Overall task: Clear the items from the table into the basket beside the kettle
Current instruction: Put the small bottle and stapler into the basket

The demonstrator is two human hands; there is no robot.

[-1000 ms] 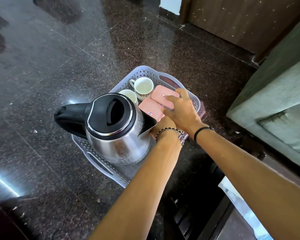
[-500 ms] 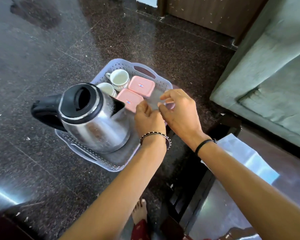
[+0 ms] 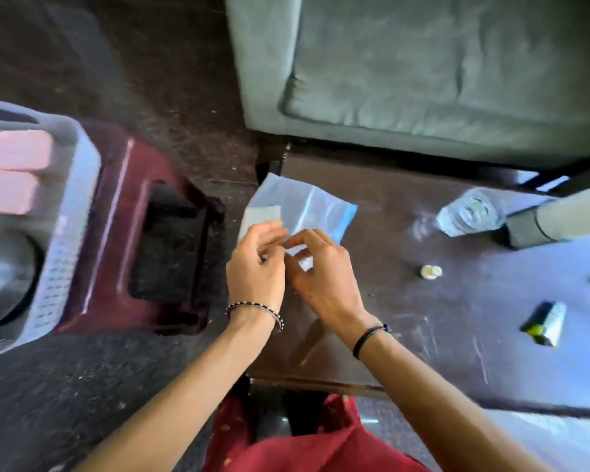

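A clear plastic zip bag point(image 3: 307, 202) with a blue edge lies at the left end of the dark table point(image 3: 406, 318). My left hand point(image 3: 256, 270) and my right hand point(image 3: 324, 277) meet at the bag's near edge, fingertips pinched on it. The grey perforated basket point(image 3: 79, 185) sits at the far left on a maroon stool point(image 3: 123, 233). It holds two pink boxes point(image 3: 14, 151) and the steel kettle point(image 3: 0, 277). On the table to the right lie a clear water bottle point(image 3: 470, 212), a small pale cap point(image 3: 430, 271) and a green sachet point(image 3: 545, 323).
A grey-green sofa point(image 3: 423, 73) stands behind the table. A dark and cream object point(image 3: 559, 219) lies next to the bottle at the table's right end. Dark speckled floor separates the stool from the table. The view is blurred.
Both hands have left the basket and moved right to the plastic bag on the table. The view swung right, so the basket and kettle now sit at the left edge.
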